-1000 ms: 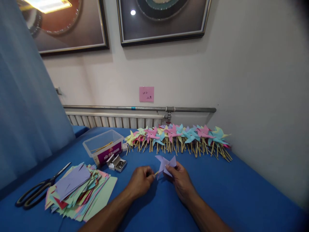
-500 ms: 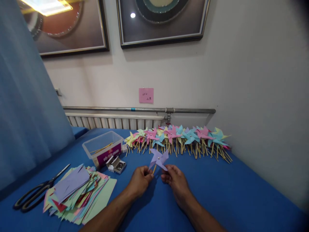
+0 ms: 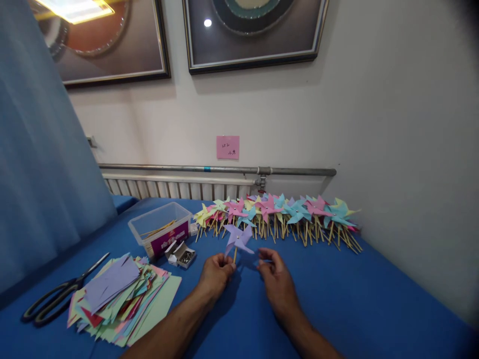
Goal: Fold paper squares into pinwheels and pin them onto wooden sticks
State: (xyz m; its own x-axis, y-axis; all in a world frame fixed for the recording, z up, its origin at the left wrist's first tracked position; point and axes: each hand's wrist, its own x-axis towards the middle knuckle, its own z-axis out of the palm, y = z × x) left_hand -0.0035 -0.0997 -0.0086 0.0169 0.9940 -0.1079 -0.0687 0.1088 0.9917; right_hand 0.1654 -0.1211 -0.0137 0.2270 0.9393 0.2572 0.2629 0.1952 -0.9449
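Observation:
A purple paper pinwheel (image 3: 238,238) with a pin at its centre stands on a thin wooden stick above the blue table. My left hand (image 3: 217,273) grips that stick below the blades, thumb and fingers closed. Just right of the pinwheel, my right hand (image 3: 275,276) is apart from it, fingers loosely curved with a gap between thumb and fingertips, holding nothing. Behind both hands lies a long row of finished pinwheels (image 3: 267,208) in pink, blue, yellow and green, their sticks pointing toward me.
At left lie a stack of coloured paper sheets (image 3: 123,304) and black-handled scissors (image 3: 62,299). A clear plastic box (image 3: 159,219) holds wooden sticks. Beside it sits a small open box of metal pins (image 3: 185,257). A wall with a pipe (image 3: 299,171) runs behind the table; a blue curtain (image 3: 41,149) hangs at left.
My right hand has let go of the pinwheel's blade and moved slightly right. The pinwheel has shifted a little left and up, still in my left hand, and its blades have turned.

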